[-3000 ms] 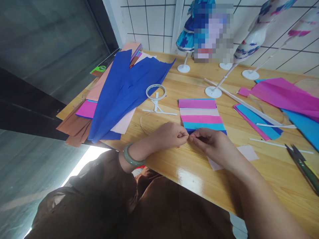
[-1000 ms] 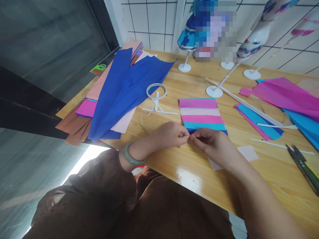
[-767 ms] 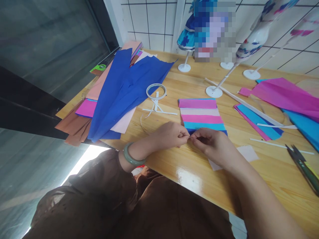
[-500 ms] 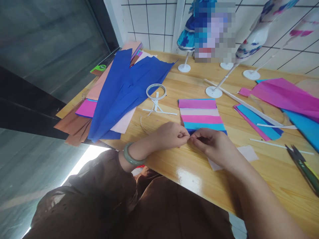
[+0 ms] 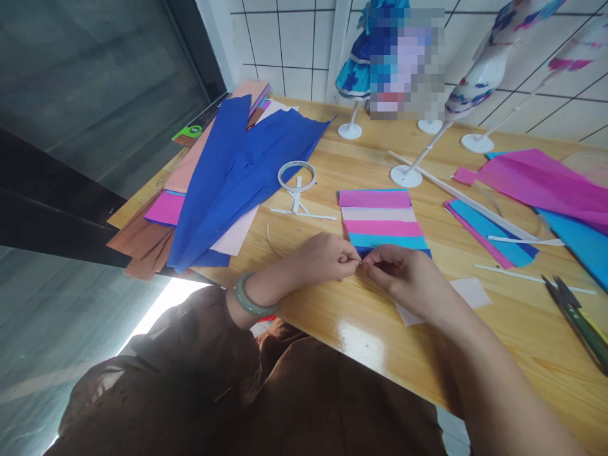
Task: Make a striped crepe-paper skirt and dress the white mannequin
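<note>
Although the view has tilted very slightly over the last few moments, next to nothing else has changed: the left hand [image 5: 327, 258] and the right hand [image 5: 408, 272] meet at the same spot as before, fingertip to fingertip. The striped sheet [image 5: 380, 214] lies flat on the desk [image 5: 304, 297] just beyond them, its bands running crosswise, and the fingertips are at its near left corner, by the dark blue band [image 5: 399, 251]. Both hands have the grip together in a pinch, the left with its fingers curled in, the right with thumb and forefinger closed. A tiny pale speck shows where they meet; it is too small to name, and I cannot tell whether the sheet's edge is caught there too.

That stillness suggests fine, slow work at the corner, with no visible progress in the sheet itself, which keeps its place. The tape roll [image 5: 313, 177] and white strips [image 5: 318, 216] lie to the left, beside the big blue sheet [image 5: 237, 171], and the scissors [image 5: 577, 320] rest well off to the right. A pale scrap [image 5: 470, 291] sits partly hidden behind the right wrist.
</note>
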`<act>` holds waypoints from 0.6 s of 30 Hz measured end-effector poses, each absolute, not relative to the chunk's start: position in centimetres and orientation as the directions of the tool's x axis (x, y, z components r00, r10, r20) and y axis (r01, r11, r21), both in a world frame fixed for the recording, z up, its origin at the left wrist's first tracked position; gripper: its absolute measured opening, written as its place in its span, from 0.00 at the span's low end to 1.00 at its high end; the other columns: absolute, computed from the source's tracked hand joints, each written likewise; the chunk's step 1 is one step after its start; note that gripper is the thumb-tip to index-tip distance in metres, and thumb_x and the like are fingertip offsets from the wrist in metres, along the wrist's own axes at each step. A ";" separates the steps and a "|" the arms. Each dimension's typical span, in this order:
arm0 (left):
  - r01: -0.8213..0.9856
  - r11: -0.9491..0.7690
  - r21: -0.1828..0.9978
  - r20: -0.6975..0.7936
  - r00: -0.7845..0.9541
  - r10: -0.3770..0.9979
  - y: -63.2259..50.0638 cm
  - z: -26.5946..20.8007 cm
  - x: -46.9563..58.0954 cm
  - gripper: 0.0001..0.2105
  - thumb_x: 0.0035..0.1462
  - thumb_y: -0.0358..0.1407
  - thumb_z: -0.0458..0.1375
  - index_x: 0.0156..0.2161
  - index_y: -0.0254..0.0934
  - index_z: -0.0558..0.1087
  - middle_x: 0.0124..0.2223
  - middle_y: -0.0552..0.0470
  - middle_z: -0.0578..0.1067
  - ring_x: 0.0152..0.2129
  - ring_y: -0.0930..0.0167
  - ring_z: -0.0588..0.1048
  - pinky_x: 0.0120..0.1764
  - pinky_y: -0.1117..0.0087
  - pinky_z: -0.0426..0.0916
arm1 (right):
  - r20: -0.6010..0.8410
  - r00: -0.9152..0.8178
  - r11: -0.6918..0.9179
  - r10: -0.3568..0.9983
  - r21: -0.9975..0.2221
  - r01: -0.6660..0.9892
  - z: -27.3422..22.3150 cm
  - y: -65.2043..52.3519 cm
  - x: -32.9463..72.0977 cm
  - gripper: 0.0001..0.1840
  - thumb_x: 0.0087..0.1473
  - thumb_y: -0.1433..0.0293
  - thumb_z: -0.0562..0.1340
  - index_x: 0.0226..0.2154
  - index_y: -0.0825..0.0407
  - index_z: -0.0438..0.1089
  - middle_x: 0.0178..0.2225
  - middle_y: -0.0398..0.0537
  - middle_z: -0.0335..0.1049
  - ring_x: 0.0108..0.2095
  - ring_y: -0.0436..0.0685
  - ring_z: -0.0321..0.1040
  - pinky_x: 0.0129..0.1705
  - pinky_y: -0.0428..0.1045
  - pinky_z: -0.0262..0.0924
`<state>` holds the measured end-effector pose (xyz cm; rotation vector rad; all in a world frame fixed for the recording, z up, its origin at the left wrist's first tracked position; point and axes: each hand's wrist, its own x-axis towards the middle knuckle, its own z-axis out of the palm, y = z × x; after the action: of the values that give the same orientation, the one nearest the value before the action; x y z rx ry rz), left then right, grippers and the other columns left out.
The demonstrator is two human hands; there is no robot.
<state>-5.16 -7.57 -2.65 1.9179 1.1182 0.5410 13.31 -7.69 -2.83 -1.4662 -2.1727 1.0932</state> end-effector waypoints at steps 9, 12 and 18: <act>0.511 -0.284 0.811 -0.024 0.514 0.857 -7.6 -2.6 -5.2 0.10 0.48 0.30 0.52 0.28 0.33 0.76 0.19 0.57 0.63 0.19 0.78 0.61 0.24 0.77 0.54 | -0.168 -0.416 0.164 0.894 -0.740 0.652 -2.7 -7.7 13.2 0.10 0.50 0.65 0.57 0.25 0.52 0.70 0.25 0.46 0.70 0.26 0.54 0.63 0.28 0.48 0.58; 0.515 -0.256 0.818 -0.046 0.502 0.863 -7.7 -2.5 -5.1 0.10 0.49 0.30 0.52 0.29 0.33 0.77 0.18 0.58 0.63 0.18 0.78 0.60 0.24 0.77 0.53 | -0.149 -0.417 0.185 0.896 -0.729 0.659 -2.7 -7.7 13.2 0.10 0.50 0.66 0.57 0.25 0.53 0.70 0.25 0.47 0.71 0.26 0.54 0.64 0.29 0.48 0.58; 0.509 -0.226 0.831 -0.068 0.496 0.866 -7.6 -2.6 -5.1 0.10 0.50 0.30 0.51 0.27 0.32 0.76 0.19 0.56 0.68 0.19 0.78 0.62 0.24 0.76 0.54 | -0.119 -0.441 0.232 0.890 -0.713 0.661 -2.8 -7.7 13.2 0.09 0.50 0.67 0.57 0.26 0.53 0.71 0.26 0.47 0.72 0.26 0.53 0.64 0.28 0.48 0.58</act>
<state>-5.07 -7.62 -2.61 1.8873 1.1402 0.5268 13.24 -7.67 -2.79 -1.4422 -2.1977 1.0287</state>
